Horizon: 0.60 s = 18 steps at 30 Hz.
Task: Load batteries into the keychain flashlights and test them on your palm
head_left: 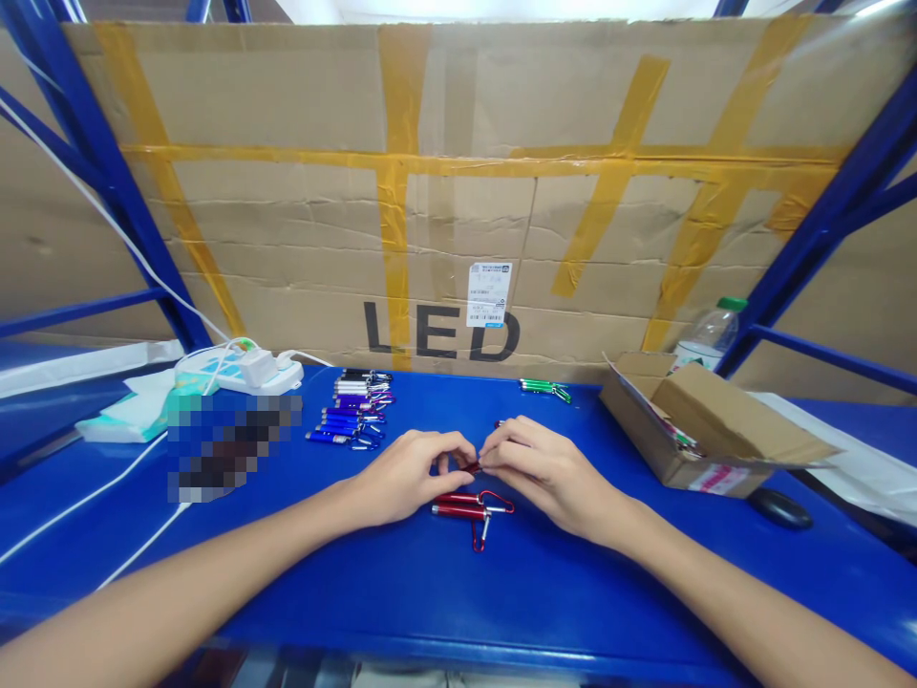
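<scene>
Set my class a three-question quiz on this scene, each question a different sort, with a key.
1. Multiple choice: The two tubes lying just below the left hand and right hand in the picture are: a) green, b) white, c) red.
2. True or false: A bottle shows behind the open box.
3. Fill in: The large black letters on the tall cardboard spell ____.
Key: 1. c; 2. true; 3. LED

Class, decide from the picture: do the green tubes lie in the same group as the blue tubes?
No, the green tubes lie near the cardboard box, while the blue tubes lie left of both hands.
</scene>
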{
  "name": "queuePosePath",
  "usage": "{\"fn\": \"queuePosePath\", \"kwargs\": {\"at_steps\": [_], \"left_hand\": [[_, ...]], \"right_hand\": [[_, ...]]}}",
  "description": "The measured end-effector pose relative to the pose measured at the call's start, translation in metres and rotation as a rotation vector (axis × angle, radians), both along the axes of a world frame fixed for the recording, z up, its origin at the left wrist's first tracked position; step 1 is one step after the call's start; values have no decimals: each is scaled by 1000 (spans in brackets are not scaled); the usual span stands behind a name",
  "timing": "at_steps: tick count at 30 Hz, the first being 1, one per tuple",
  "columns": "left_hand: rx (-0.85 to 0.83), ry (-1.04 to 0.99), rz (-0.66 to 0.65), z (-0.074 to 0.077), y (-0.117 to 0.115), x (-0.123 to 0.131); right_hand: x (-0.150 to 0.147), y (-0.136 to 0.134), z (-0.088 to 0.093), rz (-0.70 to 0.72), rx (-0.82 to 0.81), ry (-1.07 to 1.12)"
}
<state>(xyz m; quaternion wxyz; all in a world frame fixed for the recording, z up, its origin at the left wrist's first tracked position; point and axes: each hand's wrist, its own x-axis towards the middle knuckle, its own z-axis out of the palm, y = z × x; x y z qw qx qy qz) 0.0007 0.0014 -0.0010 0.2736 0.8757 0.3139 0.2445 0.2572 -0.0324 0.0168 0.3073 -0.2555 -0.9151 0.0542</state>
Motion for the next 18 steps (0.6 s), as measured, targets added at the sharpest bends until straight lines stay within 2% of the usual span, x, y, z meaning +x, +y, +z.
{"fn": "queuePosePath", "kwargs": {"at_steps": [7,18], "left_hand": [[-27,-29,-14,0,0,0],[-108,-83,2,0,1,1]], "right_hand": [[-1,1,-1,34,-26,4],[-1,0,-2,-5,29,-10]]}}
